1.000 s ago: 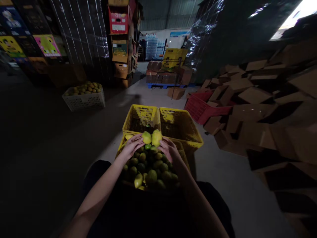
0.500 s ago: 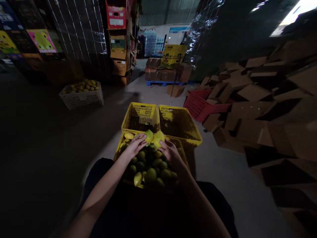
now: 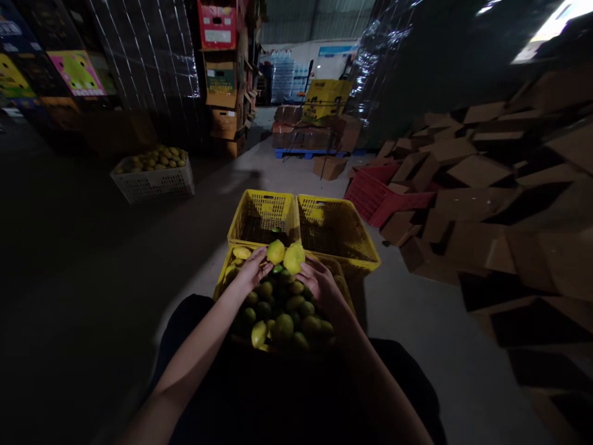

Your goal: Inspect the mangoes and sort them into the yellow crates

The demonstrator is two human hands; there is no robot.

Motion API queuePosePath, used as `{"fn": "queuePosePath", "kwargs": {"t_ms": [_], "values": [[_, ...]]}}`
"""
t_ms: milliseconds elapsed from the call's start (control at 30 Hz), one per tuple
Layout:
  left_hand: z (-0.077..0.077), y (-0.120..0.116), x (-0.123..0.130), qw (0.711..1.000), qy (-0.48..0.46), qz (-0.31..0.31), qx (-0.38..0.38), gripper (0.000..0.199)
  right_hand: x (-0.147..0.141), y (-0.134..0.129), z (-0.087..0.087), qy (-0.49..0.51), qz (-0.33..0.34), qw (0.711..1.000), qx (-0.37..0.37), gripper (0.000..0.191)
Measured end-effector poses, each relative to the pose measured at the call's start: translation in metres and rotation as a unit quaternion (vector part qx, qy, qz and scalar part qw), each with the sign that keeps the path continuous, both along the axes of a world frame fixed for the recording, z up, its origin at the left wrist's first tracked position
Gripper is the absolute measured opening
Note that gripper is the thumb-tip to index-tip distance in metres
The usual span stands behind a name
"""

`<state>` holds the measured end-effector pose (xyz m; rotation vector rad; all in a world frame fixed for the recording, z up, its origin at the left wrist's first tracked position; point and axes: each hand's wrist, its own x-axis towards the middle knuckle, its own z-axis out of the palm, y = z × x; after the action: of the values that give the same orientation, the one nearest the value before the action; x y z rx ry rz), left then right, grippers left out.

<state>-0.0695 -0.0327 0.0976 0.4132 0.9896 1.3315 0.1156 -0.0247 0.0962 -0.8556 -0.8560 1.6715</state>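
Head view: The left hand grips a lemon, the right hand a second lemon, side by side above the near crate of fruit, apparently to catch light.

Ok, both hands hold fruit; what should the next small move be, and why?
Perhaps ease the left hand forward with its round yellow fruit, over the back-left yellow plastic crate: that open crate lies just beyond, while the right hand holds an oval yellow fruit.
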Motion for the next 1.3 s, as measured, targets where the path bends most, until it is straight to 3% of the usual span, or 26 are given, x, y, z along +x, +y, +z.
{"fn": "queuePosePath", "kwargs": {"t_ms": [133,333,567,767,933,1067,1200,1300], "values": [[0.001,0.0,0.0,0.999,0.026,0.025,0.022,0.008,0.0,0.002,0.001,0.008,-0.004,1.0,-0.014,0.033],[0.011,-0.007,0.002,0.994,0.064,-0.056,0.061,0.018,0.0,0.008,-0.006,0.022,-0.012,0.999,-0.034,0.026],[0.018,-0.006,0.001,0.998,0.017,-0.052,0.019,0.012,0.0,0.011,-0.005,0.076,0.012,0.996,-0.045,0.028],[0.016,-0.003,0.0,0.998,0.014,-0.056,-0.001,0.016,-0.009,0.008,0.005,0.05,0.034,0.996,-0.072,0.014],[0.012,0.001,0.001,0.998,0.031,-0.055,-0.027,0.019,-0.02,0.002,0.015,0.032,0.072,0.992,-0.101,0.021],[0.011,0.003,0.004,0.995,0.037,-0.077,-0.054,0.033,-0.025,0.0,0.018,-0.01,0.081,0.99,-0.119,0.03],[0.009,0.004,0.005,0.99,0.063,-0.1,-0.071,0.043,-0.026,0.001,0.016,-0.053,0.103,0.982,-0.15,0.044],[0.006,0.003,0.006,0.987,0.094,-0.105,-0.076,0.047,-0.026,0.002,0.011,-0.056,0.11,0.98,-0.155,0.044]]}}
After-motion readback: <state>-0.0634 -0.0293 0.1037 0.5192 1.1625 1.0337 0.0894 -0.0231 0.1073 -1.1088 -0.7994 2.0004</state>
